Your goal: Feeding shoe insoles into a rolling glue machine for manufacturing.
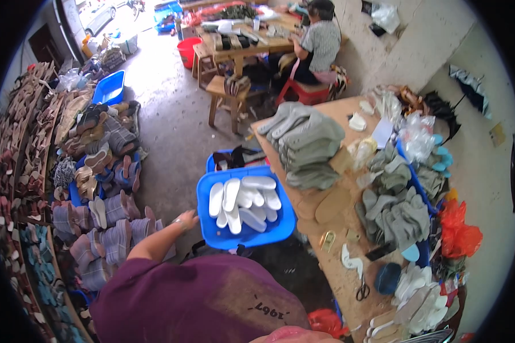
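My left hand (pixel 187 219) is at the left rim of a blue plastic basin (pixel 212 239), with a band around the wrist. Its fingers are too small and hidden to show whether they grip the rim. Inside the basin lies a loose heap of white shoe insoles (pixel 232 194), some overlapping. My right hand does not show. Just right of the basin, a wooden worktable (pixel 340 286) carries a tall stack of grey shoe pieces (pixel 312 140) and some flat tan sole shapes (pixel 332 203).
Rows of shoes and slippers (pixel 117 234) fill racks and floor at left. Scissors (pixel 362 290), a dark blue roll (pixel 387 278) and more grey pieces (pixel 400 214) lie on the worktable. A wooden stool (pixel 226 91) stands ahead; a person (pixel 320 43) sits at the far table.
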Demonstrator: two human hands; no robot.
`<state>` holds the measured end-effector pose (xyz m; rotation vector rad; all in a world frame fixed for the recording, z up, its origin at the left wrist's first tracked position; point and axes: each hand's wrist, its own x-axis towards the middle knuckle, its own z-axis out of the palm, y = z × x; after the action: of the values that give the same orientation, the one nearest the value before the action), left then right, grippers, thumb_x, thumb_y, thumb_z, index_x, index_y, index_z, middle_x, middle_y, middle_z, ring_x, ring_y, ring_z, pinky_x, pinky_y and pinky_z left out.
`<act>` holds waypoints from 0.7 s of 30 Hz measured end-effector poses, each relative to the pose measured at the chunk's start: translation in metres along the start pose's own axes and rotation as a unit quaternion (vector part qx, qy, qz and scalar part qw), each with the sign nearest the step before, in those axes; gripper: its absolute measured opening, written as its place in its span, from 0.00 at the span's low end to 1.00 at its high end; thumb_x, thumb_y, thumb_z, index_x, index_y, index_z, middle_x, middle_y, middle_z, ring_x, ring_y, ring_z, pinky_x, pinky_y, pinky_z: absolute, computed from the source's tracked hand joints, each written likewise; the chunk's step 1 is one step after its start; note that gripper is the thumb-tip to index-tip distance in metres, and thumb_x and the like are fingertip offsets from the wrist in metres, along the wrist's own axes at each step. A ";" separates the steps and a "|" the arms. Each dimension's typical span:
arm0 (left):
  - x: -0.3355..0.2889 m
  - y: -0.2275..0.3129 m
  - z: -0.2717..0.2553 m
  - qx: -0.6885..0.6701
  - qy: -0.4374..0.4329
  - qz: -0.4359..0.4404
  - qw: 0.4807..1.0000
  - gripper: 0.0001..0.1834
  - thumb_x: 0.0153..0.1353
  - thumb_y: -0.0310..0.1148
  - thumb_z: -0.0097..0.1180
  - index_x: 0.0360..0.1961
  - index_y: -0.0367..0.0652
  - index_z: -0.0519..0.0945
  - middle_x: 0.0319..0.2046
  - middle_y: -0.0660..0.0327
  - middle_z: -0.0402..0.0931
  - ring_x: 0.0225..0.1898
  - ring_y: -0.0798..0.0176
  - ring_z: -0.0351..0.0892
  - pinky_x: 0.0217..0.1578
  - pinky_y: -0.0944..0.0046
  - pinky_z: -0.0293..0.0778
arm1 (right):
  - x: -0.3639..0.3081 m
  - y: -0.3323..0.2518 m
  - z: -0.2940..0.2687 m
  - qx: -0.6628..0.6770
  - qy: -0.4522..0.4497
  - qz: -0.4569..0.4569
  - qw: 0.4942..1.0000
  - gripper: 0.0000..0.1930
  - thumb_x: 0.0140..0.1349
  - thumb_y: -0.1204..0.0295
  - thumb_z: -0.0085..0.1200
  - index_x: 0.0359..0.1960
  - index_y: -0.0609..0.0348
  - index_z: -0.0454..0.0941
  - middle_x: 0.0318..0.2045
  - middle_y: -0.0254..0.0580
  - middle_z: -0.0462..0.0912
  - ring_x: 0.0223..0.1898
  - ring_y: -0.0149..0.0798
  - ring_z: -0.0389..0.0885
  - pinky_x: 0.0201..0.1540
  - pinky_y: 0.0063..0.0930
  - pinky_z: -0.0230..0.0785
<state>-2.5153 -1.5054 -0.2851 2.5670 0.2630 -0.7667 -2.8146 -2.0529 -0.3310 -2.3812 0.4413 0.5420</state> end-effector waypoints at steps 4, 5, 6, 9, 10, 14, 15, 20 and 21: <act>-0.029 -0.071 0.024 0.028 -0.134 -0.130 0.982 0.32 0.63 0.54 0.40 0.55 0.38 0.72 0.56 0.46 0.69 0.60 0.48 0.65 0.59 0.54 0.61 | 0.040 -0.007 -0.044 -0.118 -0.019 -0.063 0.991 0.16 0.52 0.56 0.53 0.20 0.56 0.81 0.20 0.50 0.79 0.21 0.52 0.78 0.27 0.40 0.68; -0.034 -0.072 0.032 0.011 -0.162 -0.131 0.978 0.31 0.63 0.54 0.41 0.55 0.38 0.73 0.54 0.46 0.71 0.59 0.48 0.66 0.58 0.54 0.62 | 0.054 -0.029 -0.058 -0.150 -0.049 -0.072 0.985 0.14 0.50 0.59 0.56 0.18 0.57 0.81 0.17 0.47 0.79 0.20 0.45 0.80 0.26 0.34 0.69; -0.037 -0.071 0.038 -0.007 -0.182 -0.128 0.975 0.31 0.63 0.54 0.41 0.54 0.38 0.74 0.53 0.46 0.72 0.58 0.47 0.68 0.58 0.54 0.63 | 0.063 -0.056 -0.067 -0.061 -0.028 -0.020 0.998 0.13 0.50 0.61 0.58 0.18 0.58 0.82 0.16 0.44 0.80 0.19 0.41 0.80 0.25 0.31 0.69; -0.038 -0.049 0.043 -0.010 -0.181 -0.040 0.983 0.31 0.63 0.54 0.43 0.53 0.37 0.74 0.52 0.46 0.73 0.55 0.47 0.71 0.55 0.53 0.65 | 0.076 -0.136 -0.097 0.035 -0.032 0.072 0.996 0.09 0.50 0.68 0.60 0.20 0.61 0.83 0.15 0.38 0.80 0.18 0.31 0.80 0.22 0.25 0.69; -0.037 -0.040 0.040 -0.029 -0.168 -0.032 0.985 0.31 0.63 0.54 0.43 0.54 0.38 0.74 0.52 0.47 0.73 0.55 0.47 0.71 0.55 0.53 0.65 | 0.077 -0.155 -0.105 0.045 -0.046 0.072 0.995 0.08 0.50 0.70 0.60 0.21 0.62 0.83 0.15 0.36 0.80 0.18 0.28 0.79 0.21 0.24 0.69; -0.031 -0.005 0.027 -0.076 -0.130 -0.022 0.988 0.31 0.63 0.53 0.44 0.56 0.38 0.72 0.53 0.48 0.73 0.56 0.49 0.71 0.55 0.54 0.65 | 0.074 -0.174 -0.107 0.053 -0.050 0.112 0.991 0.07 0.54 0.74 0.56 0.26 0.65 0.82 0.17 0.40 0.81 0.16 0.29 0.79 0.21 0.23 0.69; -0.027 0.000 0.023 -0.076 -0.120 -0.016 0.990 0.31 0.63 0.53 0.45 0.57 0.39 0.71 0.53 0.48 0.72 0.56 0.49 0.71 0.56 0.54 0.65 | 0.077 -0.169 -0.102 0.082 -0.054 0.120 0.988 0.07 0.55 0.74 0.55 0.27 0.66 0.82 0.18 0.41 0.81 0.17 0.30 0.79 0.21 0.23 0.70; -0.021 0.003 0.034 -0.064 -0.140 -0.015 0.988 0.32 0.62 0.53 0.46 0.58 0.39 0.69 0.55 0.48 0.70 0.58 0.49 0.69 0.57 0.54 0.64 | 0.076 -0.117 -0.067 0.210 -0.033 0.219 0.952 0.10 0.55 0.74 0.50 0.26 0.67 0.82 0.19 0.44 0.81 0.21 0.36 0.81 0.24 0.31 0.72; -0.020 0.000 0.038 -0.052 -0.153 -0.020 0.987 0.32 0.62 0.54 0.46 0.58 0.39 0.69 0.56 0.48 0.70 0.58 0.50 0.69 0.57 0.54 0.64 | 0.075 -0.109 -0.063 0.141 -0.036 0.214 0.966 0.10 0.53 0.73 0.50 0.25 0.66 0.82 0.18 0.45 0.81 0.21 0.37 0.81 0.25 0.32 0.72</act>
<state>-2.5498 -1.5243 -0.3019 2.3117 0.2502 -1.1173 -2.6858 -2.0273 -0.2657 -1.9900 0.9449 0.7006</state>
